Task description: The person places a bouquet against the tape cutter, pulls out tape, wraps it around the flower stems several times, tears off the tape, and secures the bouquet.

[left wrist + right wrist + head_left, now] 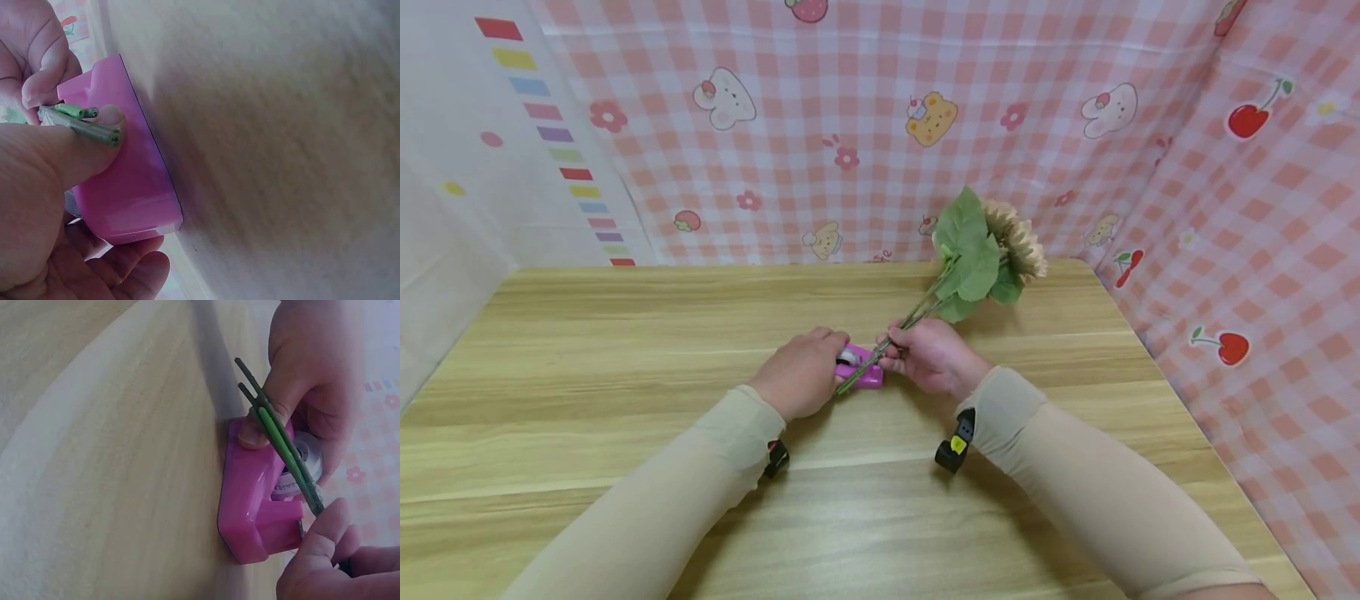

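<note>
My left hand (801, 371) grips a pink tape dispenser (870, 380) on the wooden table, its thumb along one side and the other fingers round the far side. A roll of clear tape (312, 452) sits inside the dispenser. With thumb and fingers my right hand (938, 357) pinches the green stems (929, 299) of a flower bunch. The cut stem ends slant across the dispenser, over the left thumb in the left wrist view. Near the right fingertips, a shiny patch shows on the stems. Broad leaves (973, 258) and pale peach blooms (1021, 243) point away to the back right.
The wooden table (625, 350) ends at a pink checked cloth (865, 100) hung behind it. More of this cloth (1285, 250) hangs along the right side, and a white cloth (452, 208) along the left.
</note>
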A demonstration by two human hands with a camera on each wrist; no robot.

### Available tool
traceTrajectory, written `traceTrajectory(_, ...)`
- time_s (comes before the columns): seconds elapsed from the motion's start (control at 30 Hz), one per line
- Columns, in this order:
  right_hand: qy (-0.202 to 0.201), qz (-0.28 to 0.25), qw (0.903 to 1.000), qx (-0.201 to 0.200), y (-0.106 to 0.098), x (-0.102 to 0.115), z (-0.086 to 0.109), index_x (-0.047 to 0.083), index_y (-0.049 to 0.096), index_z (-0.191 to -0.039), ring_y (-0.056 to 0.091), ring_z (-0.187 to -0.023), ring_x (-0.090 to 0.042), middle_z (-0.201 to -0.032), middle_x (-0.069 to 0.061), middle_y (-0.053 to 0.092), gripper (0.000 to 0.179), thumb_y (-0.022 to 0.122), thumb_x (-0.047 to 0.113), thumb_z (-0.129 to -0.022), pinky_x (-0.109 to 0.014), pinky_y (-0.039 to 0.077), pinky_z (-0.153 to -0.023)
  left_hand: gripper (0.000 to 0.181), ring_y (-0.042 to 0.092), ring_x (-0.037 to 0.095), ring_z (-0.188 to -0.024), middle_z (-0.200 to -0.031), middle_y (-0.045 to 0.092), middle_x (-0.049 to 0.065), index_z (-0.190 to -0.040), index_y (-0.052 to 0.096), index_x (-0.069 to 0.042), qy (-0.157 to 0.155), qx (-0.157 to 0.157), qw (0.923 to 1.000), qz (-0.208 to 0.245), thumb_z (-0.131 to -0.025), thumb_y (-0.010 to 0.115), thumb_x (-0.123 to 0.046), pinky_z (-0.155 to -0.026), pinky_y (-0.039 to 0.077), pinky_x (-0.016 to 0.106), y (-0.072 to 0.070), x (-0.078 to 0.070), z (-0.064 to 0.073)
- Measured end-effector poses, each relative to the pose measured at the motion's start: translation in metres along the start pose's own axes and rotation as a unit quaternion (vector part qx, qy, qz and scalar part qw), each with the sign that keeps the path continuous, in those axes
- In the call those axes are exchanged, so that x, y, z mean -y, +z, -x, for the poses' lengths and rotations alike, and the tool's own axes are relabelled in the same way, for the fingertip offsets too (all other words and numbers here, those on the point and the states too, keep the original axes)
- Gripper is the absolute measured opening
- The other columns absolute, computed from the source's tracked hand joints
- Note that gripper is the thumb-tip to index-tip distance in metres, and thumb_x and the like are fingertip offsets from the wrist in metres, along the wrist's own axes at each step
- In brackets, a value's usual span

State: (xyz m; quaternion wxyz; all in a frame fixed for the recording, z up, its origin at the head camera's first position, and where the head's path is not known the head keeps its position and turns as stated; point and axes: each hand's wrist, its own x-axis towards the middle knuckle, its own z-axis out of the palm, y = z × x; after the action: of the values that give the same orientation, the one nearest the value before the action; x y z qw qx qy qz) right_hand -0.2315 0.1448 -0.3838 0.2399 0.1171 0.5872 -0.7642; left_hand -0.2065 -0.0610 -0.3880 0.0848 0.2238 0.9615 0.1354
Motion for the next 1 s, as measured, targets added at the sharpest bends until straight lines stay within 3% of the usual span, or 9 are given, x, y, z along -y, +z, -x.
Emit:
traceTrajectory(0.33, 0.017, -0.002, 0.9997, 0.016, -0.0044, 0.0048, 0.0002, 0.005, 0.056, -0.101, 0.061, -0.074, -0.014, -0.085, -0.005, 0.060, 0.014, 0.045, 0.003, -0.110, -0.023, 0.063, -0.074, 0.055, 0.054, 0.038, -0.143, -0.156, 0.053, 0.019, -0.156, 0.046, -0.001, 0.002, -0.002, 1.0000, -0.002, -0.106, 0.060, -0.020, -0.122, 0.046, 0.051, 0.0000, -0.0005, 0.0006)
traceTrajectory(0.47, 0.014, 0.000, 0.9998, 0.012, -0.0067, 0.0040, -0.0021, 0.001, 0.058, -0.110, 0.064, -0.077, -0.013, -0.088, -0.005, 0.064, 0.008, 0.051, 0.003, -0.109, -0.023, 0.064, -0.077, 0.054, 0.055, 0.038, -0.141, -0.155, 0.054, 0.019, -0.156, 0.046, 0.000, 0.004, -0.004, 1.0000, -0.005, -0.106, 0.060, -0.019, -0.121, 0.047, 0.051, 0.0003, -0.0001, 0.0005)
traceTrajectory(0.57, 0.005, 0.011, 0.9999, 0.004, -0.0082, 0.0033, -0.0029, -0.004, 0.057, -0.120, 0.067, -0.079, -0.013, -0.091, -0.004, 0.066, 0.015, 0.056, 0.003, -0.107, -0.023, 0.064, -0.079, 0.054, 0.055, 0.039, -0.141, -0.155, 0.054, 0.019, -0.156, 0.046, 0.000, 0.003, -0.004, 1.0000, -0.005, -0.107, 0.059, -0.019, -0.121, 0.047, 0.051, 0.0006, 0.0002, -0.0003)
traceTrajectory(0.67, -0.005, 0.028, 0.9996, -0.001, -0.0095, 0.0024, -0.0029, -0.005, 0.056, -0.125, 0.064, -0.074, -0.011, -0.090, -0.002, 0.068, 0.020, 0.058, 0.003, -0.106, -0.021, 0.061, -0.072, 0.054, 0.054, 0.039, -0.142, -0.156, 0.053, 0.018, -0.156, 0.046, -0.001, -0.001, 0.000, 1.0000, -0.005, -0.107, 0.059, -0.020, -0.122, 0.046, 0.052, 0.0004, -0.0003, -0.0010)
traceTrajectory(0.83, -0.016, 0.038, 0.9991, 0.006, -0.0092, 0.0014, -0.0020, -0.001, 0.056, -0.121, 0.057, -0.064, -0.008, -0.086, 0.000, 0.070, 0.015, 0.056, 0.003, -0.106, -0.017, 0.053, -0.058, 0.055, 0.053, 0.039, -0.143, -0.157, 0.052, 0.018, -0.157, 0.045, -0.002, -0.004, 0.005, 1.0000, -0.004, -0.107, 0.059, -0.021, -0.122, 0.045, 0.052, 0.0004, -0.0013, -0.0007)
traceTrajectory(1.0, -0.016, 0.008, 0.9997, 0.018, -0.0069, 0.0011, -0.0006, 0.003, 0.057, -0.107, 0.066, -0.072, -0.012, -0.086, -0.003, 0.072, 0.005, 0.052, 0.000, -0.107, -0.021, 0.062, -0.069, 0.055, 0.054, 0.039, -0.142, -0.157, 0.052, 0.018, -0.157, 0.045, -0.002, -0.005, 0.001, 1.0000, -0.001, -0.107, 0.059, -0.020, -0.122, 0.046, 0.052, 0.0003, -0.0010, -0.0007)
